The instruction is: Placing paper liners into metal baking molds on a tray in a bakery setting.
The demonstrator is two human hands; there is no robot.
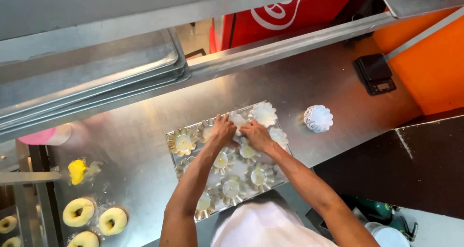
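Stainless steel surface (309, 83), kitchen/bakery setup, view from overhead.

Near edge, approx 6 o'clock: person's white cap/top (263, 225), both forearms reaching up to the tray (170, 140) at centre.

Tray holds fluted metal tart moulds (183, 141); I count approx 10 w/ pale yellow filling or dough base, some hidden under arms so count not firm. Along tray's 12–2 o'clock edge, white fluted paper liners (264, 113): approx 3 visible.

Left hand (222, 130) and right hand (255, 135) meet at tray's 12 o'clock end, fingers pinched together on one white liner (237, 118). Both grips look closed on it; fingertips partly hidden, so left hold is less sure.

Step, by my read: fitting or separating a liner at the top row of moulds. Next move prob calls for seating it square in a mould w/o crushing the flutes.

At 3 o'clock of tray, apart from it: 1 stack of white liners (318, 118). At 8 o'clock, well apart: 3 dough rings (79, 211) on surface, 2 more partly in view at frame edge, plus 1 yellow lump (77, 171).

Far: 1 black digital scale (375, 73) at 1–2 o'clock, stacked metal trays (96, 78) at 10–11 o'clock, orange wall (430, 68), red cooler (290, 20) beyond.
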